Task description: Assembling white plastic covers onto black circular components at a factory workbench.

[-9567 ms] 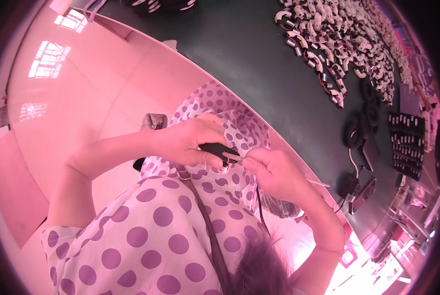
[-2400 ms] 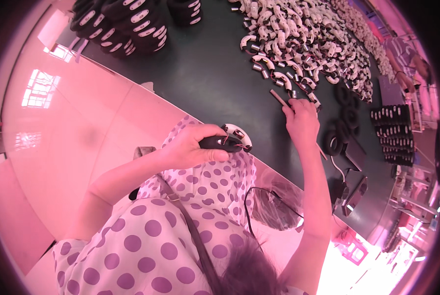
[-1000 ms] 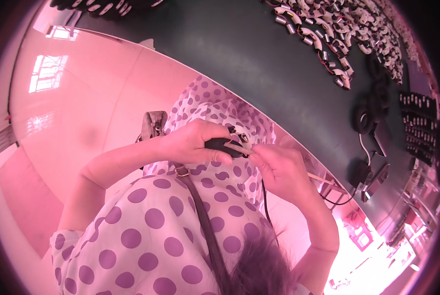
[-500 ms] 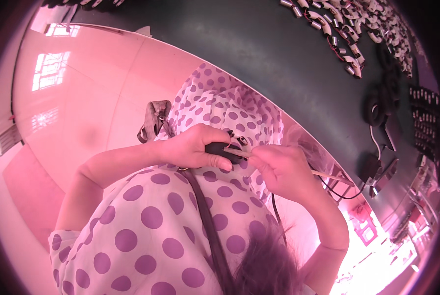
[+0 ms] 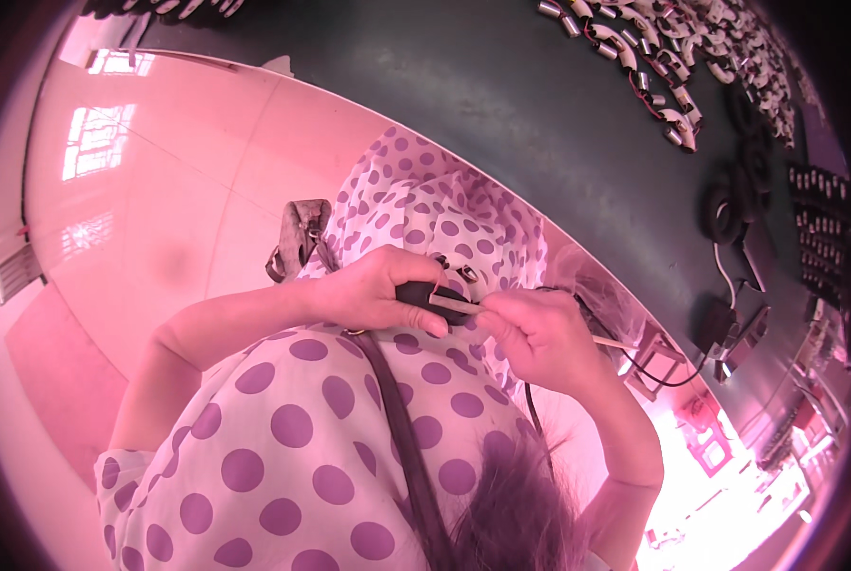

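While the left hand (image 5: 373, 285) grips a dark rounded piece (image 5: 414, 293) over polka-dot clothing (image 5: 444, 205), the right hand (image 5: 539, 335) pinches a pale stick (image 5: 456, 305) against it; working the stick there seems the step in hand; the next move likely calls for a steady hold.

The left hand (image 5: 373, 288) is gripping a black piece (image 5: 420, 297); the right hand (image 5: 541, 335) is holding a thin stick (image 5: 456, 305) against it. Wired white parts (image 5: 620, 43) are lying on the table (image 5: 501, 105).
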A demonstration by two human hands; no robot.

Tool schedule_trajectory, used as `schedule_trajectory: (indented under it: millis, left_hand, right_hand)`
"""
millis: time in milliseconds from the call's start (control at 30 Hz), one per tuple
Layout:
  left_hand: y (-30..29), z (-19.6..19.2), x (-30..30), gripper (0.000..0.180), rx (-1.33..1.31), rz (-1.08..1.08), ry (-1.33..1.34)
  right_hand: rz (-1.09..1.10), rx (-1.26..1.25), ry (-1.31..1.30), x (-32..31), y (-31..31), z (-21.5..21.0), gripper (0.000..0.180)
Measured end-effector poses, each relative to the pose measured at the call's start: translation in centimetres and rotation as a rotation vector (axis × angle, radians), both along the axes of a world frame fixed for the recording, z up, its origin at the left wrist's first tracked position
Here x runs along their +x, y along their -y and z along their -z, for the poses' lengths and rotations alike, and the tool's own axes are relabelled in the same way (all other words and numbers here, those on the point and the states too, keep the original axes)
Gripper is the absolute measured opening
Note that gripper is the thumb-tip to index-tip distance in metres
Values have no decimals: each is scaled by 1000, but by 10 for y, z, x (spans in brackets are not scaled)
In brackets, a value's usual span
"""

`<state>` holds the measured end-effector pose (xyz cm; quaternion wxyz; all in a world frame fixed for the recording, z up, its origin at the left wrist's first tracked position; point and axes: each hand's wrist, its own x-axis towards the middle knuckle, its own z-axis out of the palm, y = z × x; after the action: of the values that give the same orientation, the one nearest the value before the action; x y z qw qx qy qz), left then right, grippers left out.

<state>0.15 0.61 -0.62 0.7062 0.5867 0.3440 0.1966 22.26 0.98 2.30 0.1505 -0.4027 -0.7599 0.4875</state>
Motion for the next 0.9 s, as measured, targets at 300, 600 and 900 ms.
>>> schedule_trajectory:
  millis: [300, 600, 900]
  left_hand:
    - [3, -1, -2, 31, -26, 27, -47]
    - [5, 1, -3, 31, -16, -8, -24]
    - [8, 9, -6, 30, -47, -23, -16]
  right_hand:
    - [-18, 58, 2, 5, 0, -2, 11]
    - [-2, 272, 150, -4, 7, -14, 11]
    - [-25, 238, 175, -8, 6, -17, 9]
